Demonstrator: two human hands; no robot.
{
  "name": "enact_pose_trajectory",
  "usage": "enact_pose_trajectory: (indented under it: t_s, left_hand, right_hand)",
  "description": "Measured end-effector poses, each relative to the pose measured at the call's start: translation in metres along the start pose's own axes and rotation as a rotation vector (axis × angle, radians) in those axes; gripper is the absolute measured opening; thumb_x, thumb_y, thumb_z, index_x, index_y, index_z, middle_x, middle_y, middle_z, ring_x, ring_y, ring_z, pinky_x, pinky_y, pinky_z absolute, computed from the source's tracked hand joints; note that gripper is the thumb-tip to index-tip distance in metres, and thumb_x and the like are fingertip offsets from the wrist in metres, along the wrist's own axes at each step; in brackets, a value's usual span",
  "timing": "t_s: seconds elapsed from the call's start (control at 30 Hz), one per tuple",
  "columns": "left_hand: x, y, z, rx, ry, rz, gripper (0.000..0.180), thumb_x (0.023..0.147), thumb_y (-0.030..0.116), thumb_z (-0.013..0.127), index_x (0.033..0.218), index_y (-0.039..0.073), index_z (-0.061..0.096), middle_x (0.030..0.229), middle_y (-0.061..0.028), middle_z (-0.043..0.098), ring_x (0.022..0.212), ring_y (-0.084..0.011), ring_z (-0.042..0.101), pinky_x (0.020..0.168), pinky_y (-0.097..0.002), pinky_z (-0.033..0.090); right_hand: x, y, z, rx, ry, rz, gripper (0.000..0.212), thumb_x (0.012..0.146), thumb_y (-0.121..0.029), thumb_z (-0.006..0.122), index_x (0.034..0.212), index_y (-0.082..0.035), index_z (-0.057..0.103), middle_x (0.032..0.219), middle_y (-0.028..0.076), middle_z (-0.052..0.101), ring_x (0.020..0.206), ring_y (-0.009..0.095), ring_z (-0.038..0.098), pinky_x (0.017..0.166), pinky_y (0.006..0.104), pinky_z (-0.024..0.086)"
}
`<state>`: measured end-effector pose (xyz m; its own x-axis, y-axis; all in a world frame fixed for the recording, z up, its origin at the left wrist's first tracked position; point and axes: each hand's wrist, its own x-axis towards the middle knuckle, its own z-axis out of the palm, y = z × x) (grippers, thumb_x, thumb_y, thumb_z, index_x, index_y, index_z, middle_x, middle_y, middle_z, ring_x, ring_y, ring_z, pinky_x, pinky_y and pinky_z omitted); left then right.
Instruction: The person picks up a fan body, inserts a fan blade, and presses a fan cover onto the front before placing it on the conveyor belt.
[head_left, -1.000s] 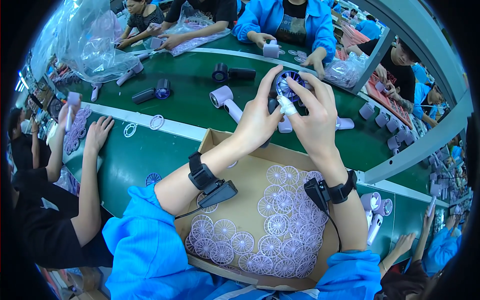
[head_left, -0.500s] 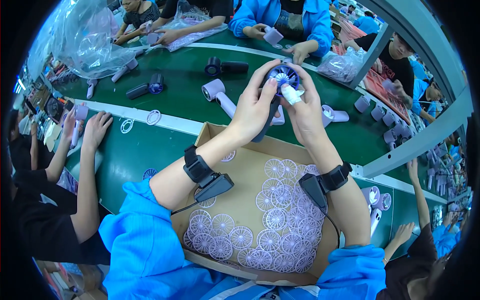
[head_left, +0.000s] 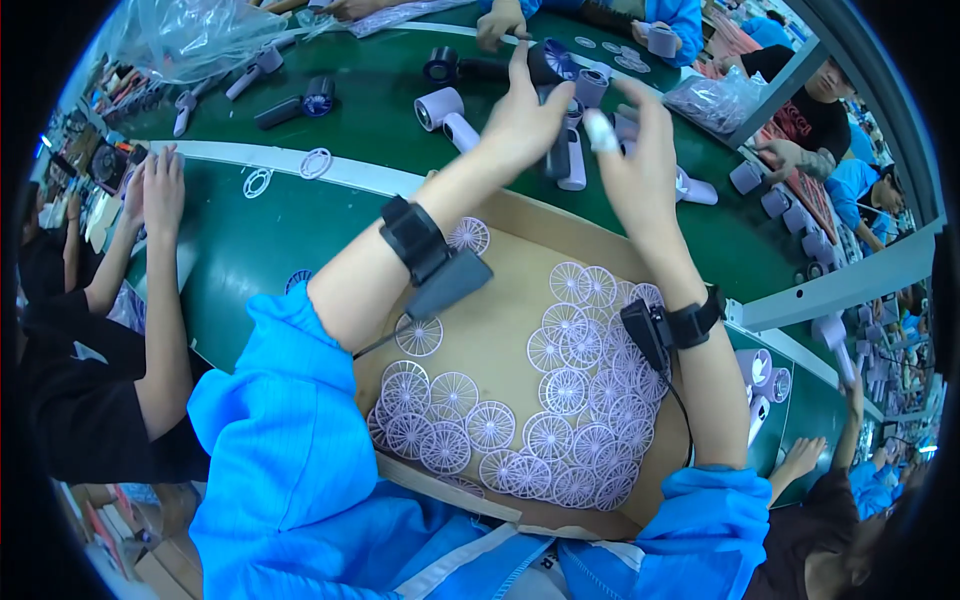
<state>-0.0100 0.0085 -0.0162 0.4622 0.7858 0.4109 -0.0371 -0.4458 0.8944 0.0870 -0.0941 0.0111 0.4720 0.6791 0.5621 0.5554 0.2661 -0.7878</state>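
My left hand (head_left: 525, 125) is over the green bench beyond the box, index finger stretched out and thumb apart. Close against it lies a dark handheld fan with a blue-violet head (head_left: 554, 60); its handle is partly hidden by the hand. My right hand (head_left: 640, 150) has its fingers spread, with a white wrap (head_left: 600, 132) on one digit, beside several lilac fan bodies (head_left: 592, 87). Below my forearms stands a cardboard box (head_left: 545, 208) holding many thin lilac spoked fan grilles (head_left: 565, 390).
Dark fans (head_left: 318, 96) and lilac fan bodies (head_left: 440, 108) lie on the green bench (head_left: 235, 290). Two white rings (head_left: 316, 163) rest on its pale edge strip. A grey metal frame (head_left: 840, 285) rises at the right. Co-workers' hands (head_left: 165, 190) are at the left, far side and right.
My hands have moved apart and farther over the bench. The dark fan they held together now lies among the other fans, and my right hand has come away from it.
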Motion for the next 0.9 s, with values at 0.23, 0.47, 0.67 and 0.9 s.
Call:
enact_pose_trajectory:
  t_s: [0.23,0.47,0.67,0.9]
  left_hand:
    - [0.011,-0.032,-0.056,1.301,-0.397,-0.233,0.039,0.090,0.033,0.048,0.122,0.013,0.057,0.107,-0.0160,0.065,0.093,-0.0374,0.063,0.079,-0.0440,0.051]
    - [0.007,-0.070,-0.080,0.991,-0.295,-0.363,0.031,0.085,0.030,0.056,0.106,0.007,0.058,0.103,-0.0166,0.065,0.094,-0.0362,0.063,0.078,-0.0424,0.051]
    - [0.008,-0.067,-0.091,0.845,-0.112,-0.261,0.039,0.082,0.021,0.061,0.112,0.004,0.045,0.099,-0.0208,0.063,0.091,-0.0363,0.063,0.078,-0.0424,0.051]
    - [0.026,0.037,-0.044,-0.225,0.236,-0.178,0.059,0.082,0.008,0.064,0.126,0.005,0.024,0.100,-0.0171,0.058,0.080,-0.0244,0.066,0.062,-0.0373,0.057]
  right_hand:
    - [-0.077,0.008,0.042,-0.376,-0.725,-0.712,0.039,0.075,-0.008,0.062,0.113,-0.005,0.056,0.116,0.017,0.054,0.099,0.031,0.057,0.084,0.0404,0.048]
    - [-0.098,0.017,0.053,-0.462,-0.802,-0.651,0.030,0.075,-0.008,0.061,0.104,-0.001,0.059,0.113,0.017,0.055,0.105,0.029,0.055,0.084,0.0390,0.049]
    - [-0.083,0.000,0.049,-0.564,-1.193,-0.334,0.032,0.072,-0.007,0.061,0.103,0.001,0.060,0.106,0.018,0.057,0.106,0.028,0.055,0.083,0.0359,0.050]
    - [-0.079,0.004,0.032,-0.595,-1.189,-0.301,0.034,0.077,-0.009,0.061,0.110,-0.002,0.057,0.111,0.020,0.054,0.109,0.034,0.054,0.088,0.0410,0.047]
